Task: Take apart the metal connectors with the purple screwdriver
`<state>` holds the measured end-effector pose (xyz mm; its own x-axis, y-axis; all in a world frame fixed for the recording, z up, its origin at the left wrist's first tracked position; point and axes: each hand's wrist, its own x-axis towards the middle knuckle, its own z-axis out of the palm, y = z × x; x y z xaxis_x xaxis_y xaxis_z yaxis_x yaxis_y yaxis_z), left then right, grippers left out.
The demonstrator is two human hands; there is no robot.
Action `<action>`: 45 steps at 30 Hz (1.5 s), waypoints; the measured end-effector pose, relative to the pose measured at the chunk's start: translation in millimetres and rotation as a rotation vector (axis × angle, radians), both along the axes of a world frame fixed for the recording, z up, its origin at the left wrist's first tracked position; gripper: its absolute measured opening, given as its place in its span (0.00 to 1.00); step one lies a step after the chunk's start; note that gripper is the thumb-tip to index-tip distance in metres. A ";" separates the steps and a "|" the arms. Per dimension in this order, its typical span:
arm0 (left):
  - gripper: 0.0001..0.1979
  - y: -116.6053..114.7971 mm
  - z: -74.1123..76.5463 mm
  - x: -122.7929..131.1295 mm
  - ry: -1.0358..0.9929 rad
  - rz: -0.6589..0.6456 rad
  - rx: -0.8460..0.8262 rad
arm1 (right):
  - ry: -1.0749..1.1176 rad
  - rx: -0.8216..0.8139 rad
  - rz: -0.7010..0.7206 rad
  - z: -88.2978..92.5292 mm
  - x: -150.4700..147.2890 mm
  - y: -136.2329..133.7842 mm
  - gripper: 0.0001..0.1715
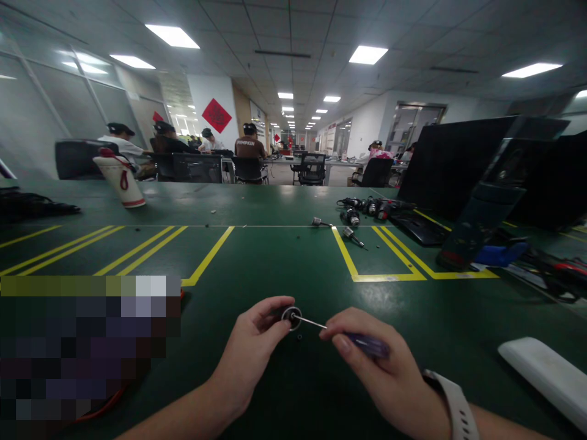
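Note:
My left hand (257, 342) is closed around a small round part with a metal rim (291, 317), held just above the green table. Thumb and fingers grip its sides, and its open face is turned toward the right. In my right hand (376, 354) is a screwdriver (369, 344) with a translucent purple handle. Its thin shaft points left, and the tip reaches the middle of the round part. Whether the tip sits in a screw is too small to tell. A tiny dark piece (299, 337) lies on the table just below the round part.
Small motor-like metal parts (351, 217) lie farther back on the green table (275, 256), among yellow tape lines. At right stand a dark bottle (481, 223) and black monitors (452, 159); a white object (545, 379) lies nearer. A cup (121, 177) stands at left. People sit beyond.

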<state>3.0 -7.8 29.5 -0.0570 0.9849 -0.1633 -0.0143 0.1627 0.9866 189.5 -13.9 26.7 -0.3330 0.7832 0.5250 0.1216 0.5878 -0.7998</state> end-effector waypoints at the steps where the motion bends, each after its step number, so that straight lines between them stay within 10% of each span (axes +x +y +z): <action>1: 0.15 -0.7 -0.1 0.7 0.001 0.005 0.012 | -0.041 0.085 0.007 0.7 -0.9 -2.4 0.08; 9: 0.14 -3.9 0.7 3.8 0.017 0.006 0.044 | -0.166 0.364 -0.018 1.7 -4.2 -9.2 0.17; 45: 0.14 -0.3 -2.4 3.2 0.040 -0.012 0.048 | -0.301 0.510 -0.045 4.2 -6.2 -13.6 0.12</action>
